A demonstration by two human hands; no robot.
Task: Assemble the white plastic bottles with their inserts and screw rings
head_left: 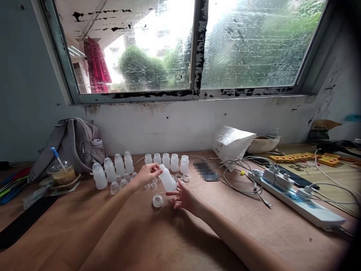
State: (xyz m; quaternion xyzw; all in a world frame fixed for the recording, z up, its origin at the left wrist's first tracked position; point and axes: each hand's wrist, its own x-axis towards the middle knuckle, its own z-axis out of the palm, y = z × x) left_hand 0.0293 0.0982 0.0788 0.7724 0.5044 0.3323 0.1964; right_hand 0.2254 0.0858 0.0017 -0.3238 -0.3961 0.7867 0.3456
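Handling a tilted, frosted-white plastic bottle (168, 180) seems the step in hand. Left of it stand capped, translucent bottles (109, 170); the left hand (148, 173) pinches its upper end; a round white plastic collar (157, 201) sits just before it, perhaps obstructing; the right hand (188, 200) spreads by its base — contact unclear — and steadying calls for closing fingers; well right, a long white power strip (301, 204).
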